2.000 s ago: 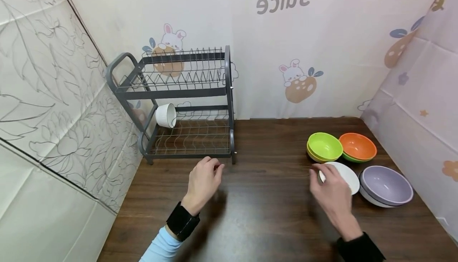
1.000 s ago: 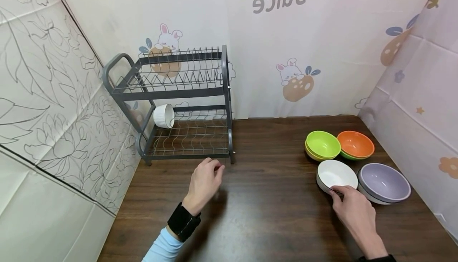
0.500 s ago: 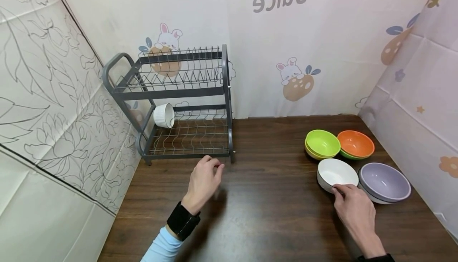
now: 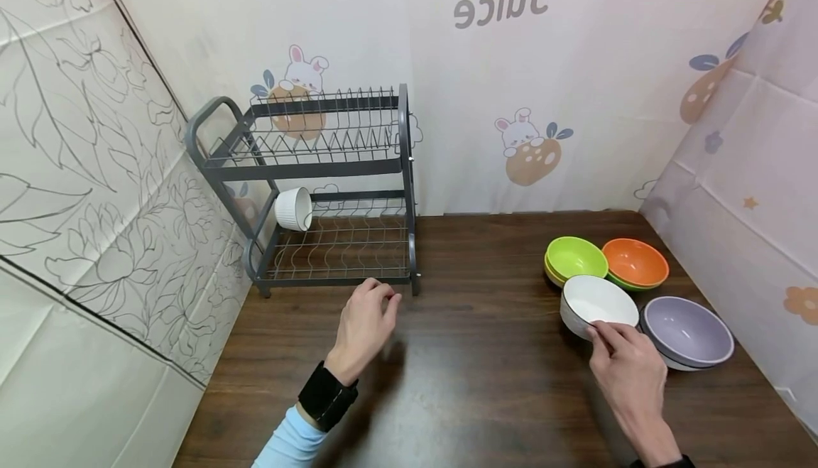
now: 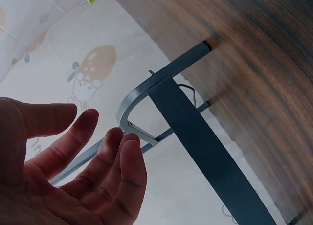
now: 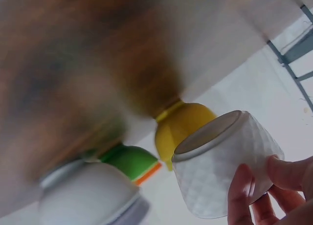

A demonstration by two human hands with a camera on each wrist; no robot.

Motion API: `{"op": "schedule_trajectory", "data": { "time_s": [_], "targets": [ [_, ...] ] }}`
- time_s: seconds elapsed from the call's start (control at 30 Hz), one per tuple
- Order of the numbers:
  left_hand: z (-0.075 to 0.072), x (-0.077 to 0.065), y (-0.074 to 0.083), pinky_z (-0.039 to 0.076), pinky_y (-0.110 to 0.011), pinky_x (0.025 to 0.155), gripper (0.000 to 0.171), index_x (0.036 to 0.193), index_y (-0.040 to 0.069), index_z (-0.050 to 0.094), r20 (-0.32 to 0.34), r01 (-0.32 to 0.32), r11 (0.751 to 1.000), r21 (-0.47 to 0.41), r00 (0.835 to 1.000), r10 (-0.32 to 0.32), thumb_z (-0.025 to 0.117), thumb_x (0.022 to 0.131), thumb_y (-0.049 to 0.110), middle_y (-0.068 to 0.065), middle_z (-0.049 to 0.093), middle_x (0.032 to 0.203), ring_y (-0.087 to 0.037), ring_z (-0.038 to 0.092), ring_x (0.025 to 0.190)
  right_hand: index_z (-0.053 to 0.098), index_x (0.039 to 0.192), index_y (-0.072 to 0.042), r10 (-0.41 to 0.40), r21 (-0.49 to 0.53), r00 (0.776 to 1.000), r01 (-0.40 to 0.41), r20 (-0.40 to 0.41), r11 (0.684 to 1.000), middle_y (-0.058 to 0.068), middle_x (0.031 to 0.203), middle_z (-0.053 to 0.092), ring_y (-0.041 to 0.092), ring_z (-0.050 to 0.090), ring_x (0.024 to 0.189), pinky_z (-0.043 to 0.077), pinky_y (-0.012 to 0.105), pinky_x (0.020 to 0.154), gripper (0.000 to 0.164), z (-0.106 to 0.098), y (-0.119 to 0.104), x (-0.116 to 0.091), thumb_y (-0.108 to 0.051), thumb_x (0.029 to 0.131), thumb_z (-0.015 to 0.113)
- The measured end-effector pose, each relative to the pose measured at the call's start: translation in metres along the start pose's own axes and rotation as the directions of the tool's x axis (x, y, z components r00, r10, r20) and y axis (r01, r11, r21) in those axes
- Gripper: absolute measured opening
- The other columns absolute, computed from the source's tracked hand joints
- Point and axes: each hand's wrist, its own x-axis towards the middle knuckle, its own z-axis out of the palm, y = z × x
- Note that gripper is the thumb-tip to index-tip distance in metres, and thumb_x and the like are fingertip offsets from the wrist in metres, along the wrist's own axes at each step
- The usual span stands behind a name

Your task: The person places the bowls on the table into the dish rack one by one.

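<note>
My right hand (image 4: 629,376) pinches the near rim of a white bowl (image 4: 594,297). In the right wrist view this white bowl (image 6: 225,166) shows a textured outside and its foot, tilted and raised off the table. My left hand (image 4: 363,326) holds nothing and hovers before the dish rack (image 4: 307,168). The left wrist view shows the left hand (image 5: 93,166) with loosely bent fingers near the rack's frame (image 5: 195,137). A white ribbed cup (image 4: 294,209) lies on its side at the left of the rack's lower tier.
Behind the white bowl, a lime green bowl (image 4: 576,258) sits in a yellow one, beside an orange bowl (image 4: 635,263) stacked on a green one. To its right stands a purple bowl (image 4: 687,332) over a white one. Printed wall sheets (image 4: 460,99) border the wooden table (image 4: 486,383).
My right hand moved right and down to the white bowl's near rim and took hold of it. The bowl is now slightly lifted and tilted. My left hand has stayed in place.
</note>
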Motion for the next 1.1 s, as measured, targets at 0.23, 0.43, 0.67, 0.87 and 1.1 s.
{"op": "schedule_trajectory", "data": {
  "time_s": [0.23,0.43,0.67,0.87,1.1],
  "targets": [
    [-0.003,0.000,0.000,0.049,-0.030,0.063,0.012,0.096,0.009,0.078,-0.012,-0.006,1.000,-0.010,1.000,0.006,0.075,0.101,0.019,-0.006,0.065,0.095,-0.018,0.057,0.079,0.080,0.098,0.004,-0.012,0.031,1.000,0.013,-0.014,0.999,0.020,0.089,0.071,0.045,0.064,0.076,0.045,0.056,0.066,0.015,0.003,-0.013,0.013,-0.003,0.085,0.079],
    [-0.002,-0.002,0.000,0.050,-0.031,0.065,0.010,0.095,0.010,0.078,-0.012,-0.007,1.000,-0.006,1.000,0.007,0.076,0.100,0.018,-0.005,0.065,0.095,-0.019,0.058,0.080,0.080,0.097,0.003,-0.027,0.050,0.999,0.028,-0.027,0.998,0.018,0.088,0.072,0.043,0.063,0.075,0.044,0.053,0.064,0.015,0.008,-0.025,0.017,0.000,0.082,0.081],
    [-0.003,0.000,0.001,0.049,-0.031,0.064,0.009,0.095,0.010,0.078,-0.010,-0.007,1.000,0.000,1.000,0.007,0.077,0.099,0.018,-0.004,0.064,0.094,-0.018,0.057,0.079,0.081,0.099,0.003,-0.031,0.087,0.999,0.032,-0.016,0.996,0.018,0.091,0.072,0.042,0.064,0.077,0.045,0.051,0.068,0.016,0.011,-0.035,0.025,-0.001,0.084,0.081],
    [-0.003,0.001,0.002,0.049,-0.032,0.065,0.010,0.096,0.010,0.078,-0.006,-0.011,1.000,0.001,1.000,0.011,0.075,0.100,0.019,-0.007,0.066,0.096,-0.019,0.057,0.080,0.081,0.102,0.003,-0.036,0.120,0.999,0.037,-0.005,0.992,0.017,0.092,0.073,0.040,0.064,0.080,0.044,0.047,0.070,0.021,0.015,-0.044,0.033,0.001,0.081,0.084],
    [-0.002,0.004,0.004,0.048,-0.031,0.065,0.012,0.096,0.012,0.077,0.006,-0.017,1.000,-0.004,1.000,0.017,0.073,0.102,0.021,-0.004,0.064,0.097,-0.018,0.056,0.081,0.081,0.101,0.004,-0.055,0.143,0.998,0.054,0.003,0.988,0.017,0.091,0.073,0.039,0.063,0.080,0.045,0.046,0.070,0.020,0.018,-0.056,0.041,0.003,0.081,0.084]
  ]
}}
